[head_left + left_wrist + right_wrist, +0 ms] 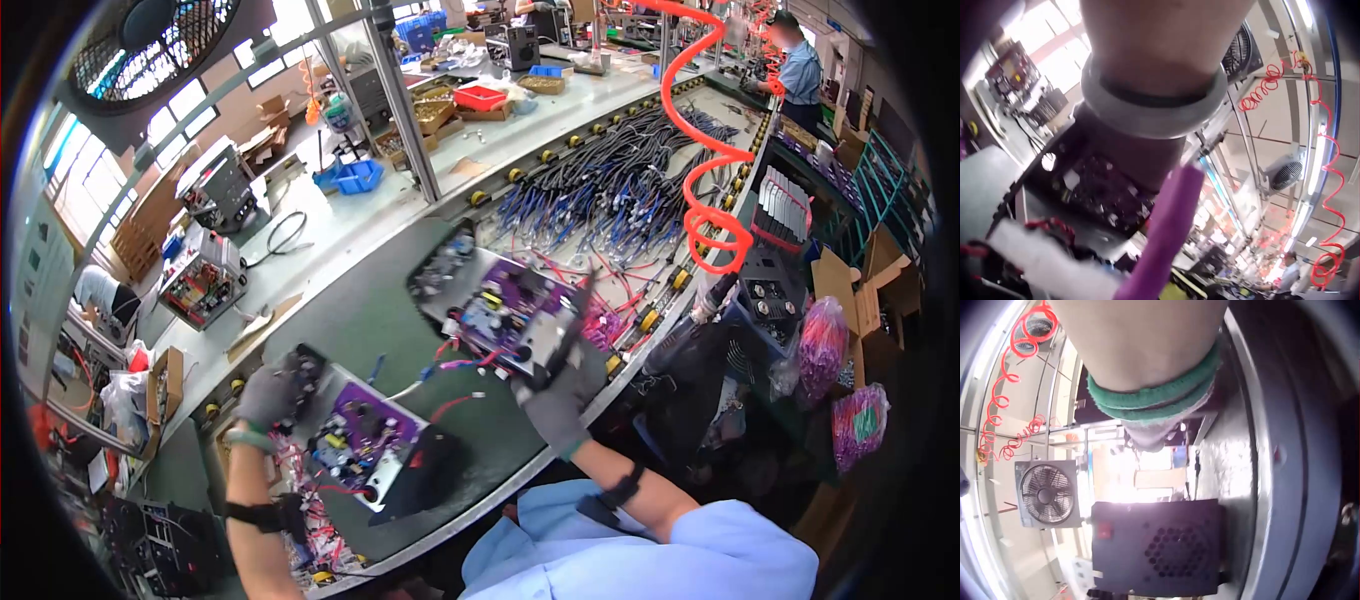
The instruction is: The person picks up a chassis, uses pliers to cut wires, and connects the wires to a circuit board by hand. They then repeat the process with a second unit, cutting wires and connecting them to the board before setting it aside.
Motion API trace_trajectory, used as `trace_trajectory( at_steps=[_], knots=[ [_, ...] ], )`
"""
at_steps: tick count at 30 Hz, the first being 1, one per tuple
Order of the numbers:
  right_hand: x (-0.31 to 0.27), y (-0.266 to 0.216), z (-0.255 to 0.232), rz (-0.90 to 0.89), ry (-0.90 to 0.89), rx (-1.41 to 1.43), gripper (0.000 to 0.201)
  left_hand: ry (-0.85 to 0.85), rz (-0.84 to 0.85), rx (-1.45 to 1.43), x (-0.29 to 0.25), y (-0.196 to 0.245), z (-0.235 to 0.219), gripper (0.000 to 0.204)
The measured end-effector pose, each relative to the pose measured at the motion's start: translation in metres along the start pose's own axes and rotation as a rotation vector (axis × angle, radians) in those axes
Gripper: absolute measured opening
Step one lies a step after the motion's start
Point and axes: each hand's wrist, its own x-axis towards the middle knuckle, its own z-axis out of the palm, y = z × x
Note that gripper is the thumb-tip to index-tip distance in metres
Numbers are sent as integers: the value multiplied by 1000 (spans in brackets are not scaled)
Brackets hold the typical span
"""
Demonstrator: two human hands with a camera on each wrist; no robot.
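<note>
My gloved left hand [266,398] grips the black end panel of an open electronics chassis [365,432], which has a purple circuit board and lies on the green conveyor surface. In the left wrist view, a blurred purple connector sleeve [1169,231] crosses close to the camera. With my gloved right hand [557,412] I hold a second, similar chassis [510,305] by its near black end panel; the fingers are mostly hidden behind it. That chassis is tilted. A black panel [1155,547] with a red switch and honeycomb vent shows in the right wrist view. Loose wires run between both chassis.
A heap of black and blue cables [620,180] covers the line beyond. A red coiled air hose [715,235] hangs at the right. Bags of pink wires [824,345] stand by cartons on the right. Across the line, a bench holds a blue bin [358,177] and opened machines [203,278].
</note>
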Motion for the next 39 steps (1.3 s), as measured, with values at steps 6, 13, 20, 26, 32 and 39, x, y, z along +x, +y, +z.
trace_trajectory(
  at_steps=[6, 13, 20, 26, 32, 39],
  knots=[
    [73, -10, 21, -10, -333, -171, 85, 238, -655, -1060, -142, -119, 113, 60],
    [133, -19, -25, -54, -956, -64, 54, 323, -766, -1811, -232, 21, 26, 42],
    [240, -18, -23, -232, -781, -934, 33, 390, -1207, -1546, -315, 23, 154, 41],
    [154, 52, 16, -267, -823, -706, 27, 390, -1062, -1444, -249, -1, 220, 41],
    [111, 48, 15, -113, -564, -510, 24, 378, -883, -1341, -159, -21, 273, 42],
    [56, 6, 34, -67, -773, -491, 22, 420, -771, -1220, -87, -17, 293, 44]
  ],
)
